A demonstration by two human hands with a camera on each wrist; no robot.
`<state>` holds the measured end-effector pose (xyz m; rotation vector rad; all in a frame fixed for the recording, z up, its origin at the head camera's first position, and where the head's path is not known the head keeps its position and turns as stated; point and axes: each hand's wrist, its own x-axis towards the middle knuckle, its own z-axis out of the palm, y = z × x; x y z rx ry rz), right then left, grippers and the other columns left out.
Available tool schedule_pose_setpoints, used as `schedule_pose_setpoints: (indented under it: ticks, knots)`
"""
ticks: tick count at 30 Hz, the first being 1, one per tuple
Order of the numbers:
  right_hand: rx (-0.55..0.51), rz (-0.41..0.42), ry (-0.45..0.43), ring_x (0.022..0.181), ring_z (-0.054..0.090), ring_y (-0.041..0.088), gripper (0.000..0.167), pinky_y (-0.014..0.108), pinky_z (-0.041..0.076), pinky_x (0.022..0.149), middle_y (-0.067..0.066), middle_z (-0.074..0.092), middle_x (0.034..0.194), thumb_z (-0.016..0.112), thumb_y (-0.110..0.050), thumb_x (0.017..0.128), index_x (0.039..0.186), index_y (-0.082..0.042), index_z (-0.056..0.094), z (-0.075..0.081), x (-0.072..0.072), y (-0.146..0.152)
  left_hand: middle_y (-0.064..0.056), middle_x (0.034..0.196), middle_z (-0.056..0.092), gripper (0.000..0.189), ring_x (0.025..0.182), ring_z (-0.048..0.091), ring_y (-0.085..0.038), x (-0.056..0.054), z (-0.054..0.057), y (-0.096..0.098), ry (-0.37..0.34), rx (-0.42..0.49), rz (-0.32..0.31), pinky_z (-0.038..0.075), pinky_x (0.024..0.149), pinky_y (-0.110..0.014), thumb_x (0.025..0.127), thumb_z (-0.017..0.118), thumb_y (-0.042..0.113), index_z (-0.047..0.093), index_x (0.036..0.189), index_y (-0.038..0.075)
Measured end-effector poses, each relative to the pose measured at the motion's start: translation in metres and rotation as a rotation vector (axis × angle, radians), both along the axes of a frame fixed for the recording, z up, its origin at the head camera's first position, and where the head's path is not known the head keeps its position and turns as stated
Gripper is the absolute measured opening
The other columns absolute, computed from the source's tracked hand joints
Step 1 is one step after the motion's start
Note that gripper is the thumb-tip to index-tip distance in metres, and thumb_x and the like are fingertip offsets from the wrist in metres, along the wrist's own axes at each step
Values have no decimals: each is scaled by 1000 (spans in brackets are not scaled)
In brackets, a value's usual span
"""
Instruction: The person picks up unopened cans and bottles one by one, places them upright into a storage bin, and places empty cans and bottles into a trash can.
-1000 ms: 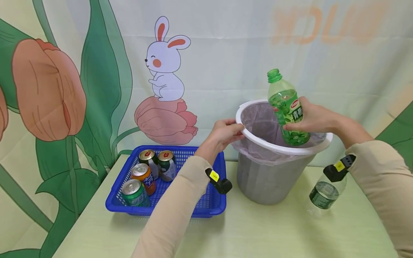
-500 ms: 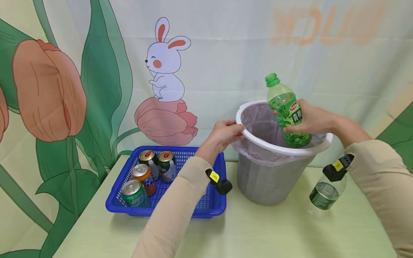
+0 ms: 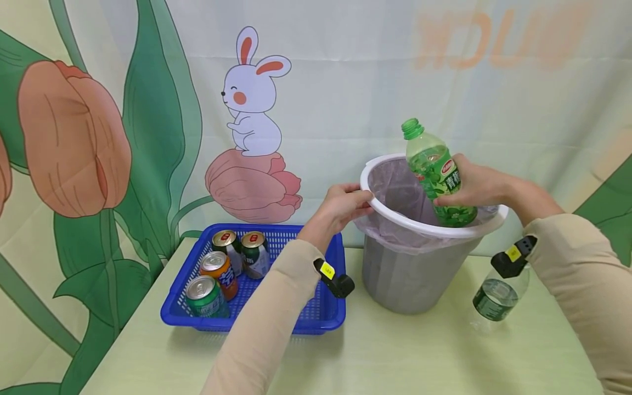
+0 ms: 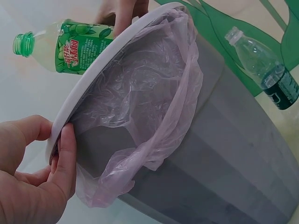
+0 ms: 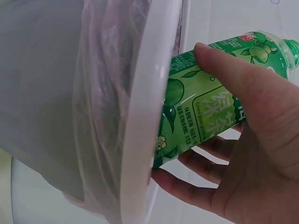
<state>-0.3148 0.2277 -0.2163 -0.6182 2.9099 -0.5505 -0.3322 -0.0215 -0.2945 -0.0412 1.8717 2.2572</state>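
My right hand (image 3: 476, 184) grips a green-labelled plastic drink bottle (image 3: 434, 170), uncapped and tilted with its neck up and to the left. The bottle's base dips inside the mouth of a grey trash can (image 3: 410, 274) with a white rim. In the right wrist view, thumb and fingers wrap the bottle (image 5: 210, 98) right beside the rim (image 5: 149, 102). My left hand (image 3: 345, 206) pinches the can's rim on its left side. The left wrist view shows that hand (image 4: 42, 172) with thumb and fingers on either side of the rim, above the pinkish plastic liner (image 4: 149, 140).
A blue plastic basket (image 3: 316, 326) on the left holds several drink cans, among them an orange can (image 3: 219, 271) and a green can (image 3: 204, 296). A clear bottle with a dark label (image 3: 496, 299) stands right of the trash can, partly behind my right wrist camera.
The green-labelled bottle has sunk slightly and leaned further left, its neck now lower, with my right hand following. My left hand stays on the rim.
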Motion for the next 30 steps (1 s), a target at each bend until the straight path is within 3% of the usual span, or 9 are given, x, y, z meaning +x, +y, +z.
schedule_pose_setpoints:
  ticks: [5, 10, 14, 23, 30]
  knots:
    - [-14, 16, -4, 93, 55, 32, 77, 46, 45, 83, 23, 50, 106, 71, -27, 79, 127, 7, 20, -2, 0, 0, -14, 107, 59, 48, 81, 62, -19, 0, 0, 1, -1, 0, -4, 55, 75, -28, 84, 62, 3, 48, 129, -1]
    - [-2, 61, -47, 112, 47, 44, 84, 54, 41, 92, 33, 42, 124, 68, -28, 82, 137, 3, 13, -4, 1, 1, -14, 109, 59, 49, 83, 62, -20, 0, 0, 1, -6, -7, -5, 55, 76, -28, 84, 62, 4, 47, 130, 0]
    - [5, 80, -60, 117, 43, 46, 77, 54, 40, 94, 32, 38, 131, 64, -27, 85, 138, 1, 16, -3, 2, 1, -14, 111, 58, 50, 85, 62, -20, 0, 0, 0, -9, -15, -15, 55, 76, -27, 85, 62, 5, 46, 131, 1]
    - [30, 38, 119, 105, 56, 37, 45, 49, 46, 86, 24, 56, 118, 56, -26, 91, 127, -3, 41, 5, 7, 6, -13, 110, 58, 47, 86, 62, -20, 1, 0, -2, -4, -43, -7, 55, 76, -26, 85, 63, 7, 48, 129, 3]
    - [16, 10, 232, 96, 59, 32, 32, 45, 48, 78, 18, 61, 110, 54, -24, 91, 116, -5, 51, 8, 9, 14, -13, 108, 58, 46, 88, 62, -21, 1, -2, 0, 0, -47, -13, 55, 76, -27, 85, 63, 7, 49, 129, 3]
